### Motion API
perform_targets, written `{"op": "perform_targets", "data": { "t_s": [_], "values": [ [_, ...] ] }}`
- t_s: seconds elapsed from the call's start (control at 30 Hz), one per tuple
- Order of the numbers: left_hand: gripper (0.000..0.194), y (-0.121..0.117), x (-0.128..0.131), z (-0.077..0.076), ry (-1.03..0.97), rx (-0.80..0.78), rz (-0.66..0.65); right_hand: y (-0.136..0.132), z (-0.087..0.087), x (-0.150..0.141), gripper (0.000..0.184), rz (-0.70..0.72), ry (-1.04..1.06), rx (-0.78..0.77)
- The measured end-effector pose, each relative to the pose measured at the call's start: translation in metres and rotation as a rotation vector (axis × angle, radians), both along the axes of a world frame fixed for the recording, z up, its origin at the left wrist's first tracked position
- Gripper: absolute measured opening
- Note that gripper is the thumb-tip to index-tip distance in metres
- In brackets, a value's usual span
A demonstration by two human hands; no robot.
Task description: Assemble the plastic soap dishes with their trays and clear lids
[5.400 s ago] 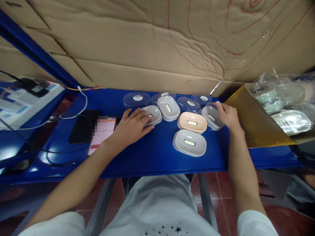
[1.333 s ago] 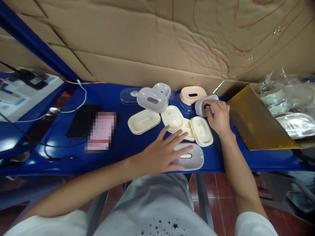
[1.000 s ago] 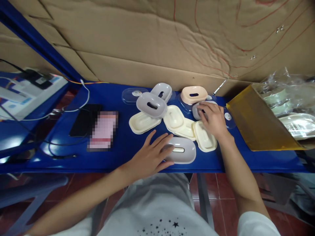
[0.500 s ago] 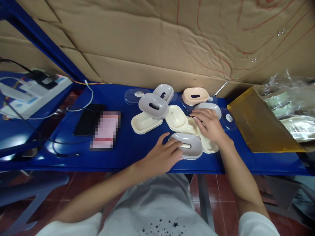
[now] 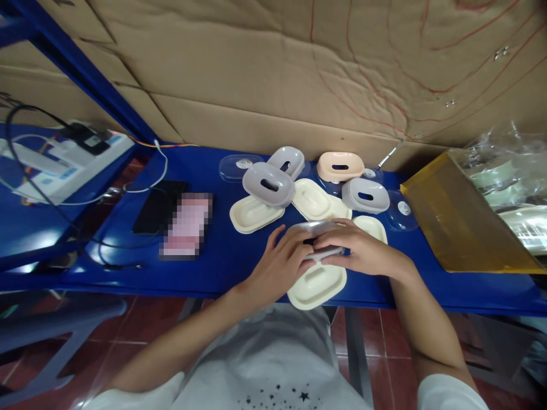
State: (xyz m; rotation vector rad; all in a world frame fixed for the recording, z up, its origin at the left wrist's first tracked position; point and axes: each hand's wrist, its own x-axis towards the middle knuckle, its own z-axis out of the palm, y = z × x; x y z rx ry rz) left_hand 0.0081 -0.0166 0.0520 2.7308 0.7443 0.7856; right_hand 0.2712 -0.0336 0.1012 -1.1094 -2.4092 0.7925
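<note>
Near front edge of table (image 5: 231,265) | hands, left (image 5: 280,262), right (image 5: 361,249), half-closed, holding gray dish (image 5: 315,228) | phone (image 5: 187,225) well apart, leftward

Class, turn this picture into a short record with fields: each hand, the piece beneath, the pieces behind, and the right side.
Left hand: gripping a grey shell
Right hand: gripping the same shell
Beneath: cream tray, partly covered
Behind: peach shell, three other grey shells
Right side: box holding wrapped pieces

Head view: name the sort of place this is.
Likely a workshop or packing bench: loose grey shells and cream trays on a blue table, beside an open box of bagged pieces.
</note>
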Motion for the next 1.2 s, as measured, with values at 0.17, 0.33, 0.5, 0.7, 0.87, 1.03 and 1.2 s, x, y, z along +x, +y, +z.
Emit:
{"op": "perform_targets", "data": {
  "t_s": [0.17,0.33,0.5,0.7,0.87,1.03,1.2],
  "values": [
    [0.044,-0.035,-0.02,0.006,0.026,0.116,-0.07,-0.003,0.014,0.017,0.029,-0.305,0.056,0.121],
    [0.024,-0.05,-0.034,-0.002,0.176,0.079,-0.11,0.008,0.015,0.039,0.045,-0.736,-0.177,0.381],
    [0.02,-0.024,-0.051,-0.004,0.155,0.023,0.059,0.03,-0.009,0.062,0.037,-0.822,-0.342,0.531],
    [0.017,-0.01,-0.064,-0.014,0.069,0.017,0.189,0.037,-0.023,0.067,0.036,-0.885,-0.294,0.695],
    [0.01,-0.013,-0.064,-0.015,0.059,-0.009,0.173,0.027,-0.026,0.021,0.032,-0.483,-0.294,0.569],
    [0.012,-0.013,-0.064,-0.014,0.059,-0.034,0.16,0.024,-0.037,-0.006,0.035,-0.337,-0.36,0.473],
    [0.017,-0.013,-0.067,-0.017,0.067,-0.086,0.132,0.027,-0.035,0.013,0.019,-0.432,-0.284,0.487]
  ]
}}
